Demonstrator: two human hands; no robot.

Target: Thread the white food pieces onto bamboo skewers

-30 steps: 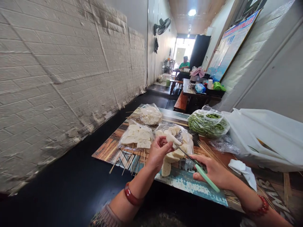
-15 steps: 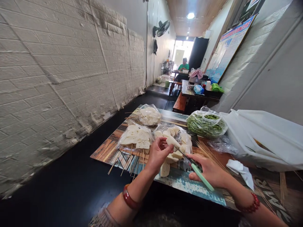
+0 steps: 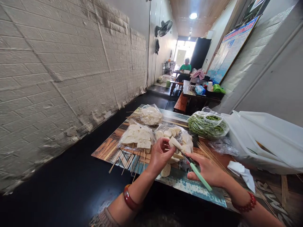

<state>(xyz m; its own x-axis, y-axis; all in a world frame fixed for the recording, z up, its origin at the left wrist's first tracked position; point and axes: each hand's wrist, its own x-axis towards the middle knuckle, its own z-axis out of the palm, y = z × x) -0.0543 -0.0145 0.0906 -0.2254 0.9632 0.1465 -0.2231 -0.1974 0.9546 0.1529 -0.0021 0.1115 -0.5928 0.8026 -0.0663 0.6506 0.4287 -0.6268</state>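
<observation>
Closed fingers of my left hand point(image 3: 162, 154) hold up a white, bread-like slice point(image 3: 175, 143). My right hand point(image 3: 205, 167) grips a knife with a mint-green handle point(image 3: 201, 178); its thin dark blade meets the slice. Below the hands lies a clear bag point(image 3: 189, 140) of similar white pieces. One loose piece point(image 3: 165, 170) rests near the board's front edge. Skewered slices point(image 3: 134, 137) lie on plastic to the left, their bamboo sticks point(image 3: 127, 162) pointing toward me. Another bag of white slices point(image 3: 151, 115) sits behind them.
A bag of green vegetables point(image 3: 208, 124) stands at the back right, beside a white plastic tub point(image 3: 267, 138). Bamboo skewers point(image 3: 208, 151) and a crumpled white tissue point(image 3: 241, 173) lie right of my hands. A person in green point(image 3: 186, 66) sits at a far table.
The slice in my left hand has tilted and looks shorter, with the knife blade now against it. My right hand has shifted slightly left; the whole view has moved a little.
</observation>
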